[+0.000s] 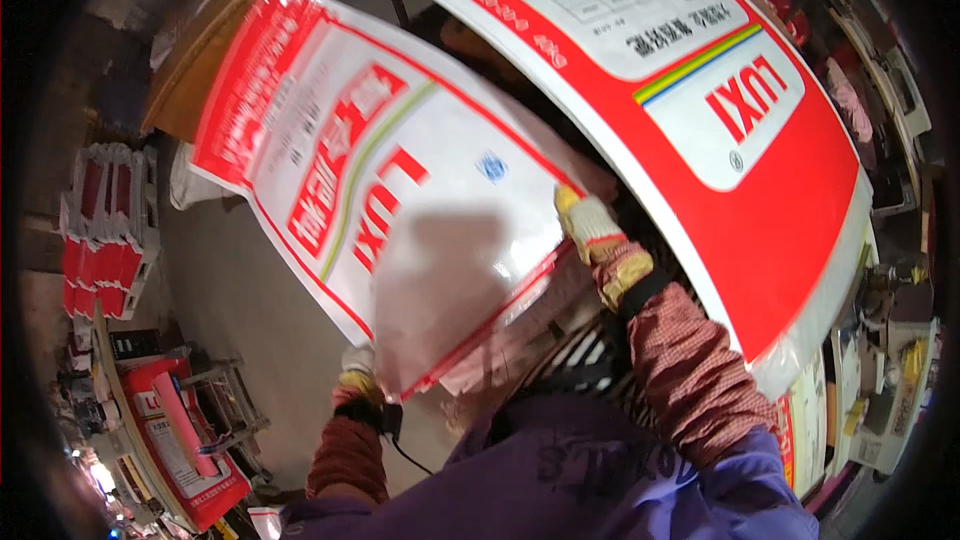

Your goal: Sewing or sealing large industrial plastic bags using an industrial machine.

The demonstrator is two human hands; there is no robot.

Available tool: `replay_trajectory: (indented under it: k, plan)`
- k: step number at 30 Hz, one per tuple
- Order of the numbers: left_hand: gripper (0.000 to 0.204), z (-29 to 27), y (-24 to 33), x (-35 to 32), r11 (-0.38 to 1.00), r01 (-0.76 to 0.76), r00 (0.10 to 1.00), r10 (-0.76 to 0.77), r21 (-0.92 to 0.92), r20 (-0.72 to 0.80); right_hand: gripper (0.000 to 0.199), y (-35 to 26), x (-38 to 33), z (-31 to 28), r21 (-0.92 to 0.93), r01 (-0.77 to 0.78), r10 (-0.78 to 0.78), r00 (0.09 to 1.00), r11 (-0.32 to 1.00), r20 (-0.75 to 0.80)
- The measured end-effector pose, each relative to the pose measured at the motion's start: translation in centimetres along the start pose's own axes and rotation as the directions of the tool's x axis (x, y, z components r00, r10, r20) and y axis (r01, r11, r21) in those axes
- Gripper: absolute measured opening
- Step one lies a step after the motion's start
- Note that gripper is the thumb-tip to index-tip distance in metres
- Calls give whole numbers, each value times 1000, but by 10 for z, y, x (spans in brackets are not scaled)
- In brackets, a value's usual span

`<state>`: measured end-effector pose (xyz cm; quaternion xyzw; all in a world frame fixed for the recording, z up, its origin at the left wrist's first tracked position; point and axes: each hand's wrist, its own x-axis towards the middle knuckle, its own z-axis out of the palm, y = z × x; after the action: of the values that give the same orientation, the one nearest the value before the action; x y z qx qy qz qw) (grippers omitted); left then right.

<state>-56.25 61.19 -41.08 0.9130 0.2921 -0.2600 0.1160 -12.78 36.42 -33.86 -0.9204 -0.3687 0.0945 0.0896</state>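
A large red-and-white printed plastic sack (460,130) lies flat and spread between my two hands, and a dark shadow falls on its near part. My right hand (600,240), in a pale glove with yellow fingers, is closed on the sack's right edge. At the near left corner, my left hand (358,372), gloved alike, is closed on the edge; its fingers are partly hidden by the sack. To the right, a second red-and-white sack (700,230) lies on top of a broad surface, apart from my hands.
A wooden board (215,50) stands behind the held sack's far end. Stacked folded red-and-white sacks (108,230) are at the left. Lower left, another red sack (190,450) lies on a bench beside a metal frame (235,410). Shelves with assorted items line the right side.
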Motion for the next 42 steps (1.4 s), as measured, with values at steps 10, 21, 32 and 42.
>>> replay_trajectory:
  k: [10, 21, 32, 42]
  plan:
    - [20, 27, 2, -2, 49, 136, 831, -550, -989, 87, 24, 9, -4, 16, -428, 881, -616, 455, 203, 643]
    - [27, -40, 27, 17, 651, 522, 786, -618, -551, 14, 27, -66, -31, -67, 271, 648, -693, 712, 712, 117]
    - [16, -261, 367, -40, 509, -825, 447, 320, -246, -836, 23, 15, -241, -225, 944, 171, -323, 943, 281, -75]
    - [45, -226, 602, -103, 330, -894, 177, 882, 302, -437, 12, 129, -352, -226, 770, 629, 969, 239, -104, -64]
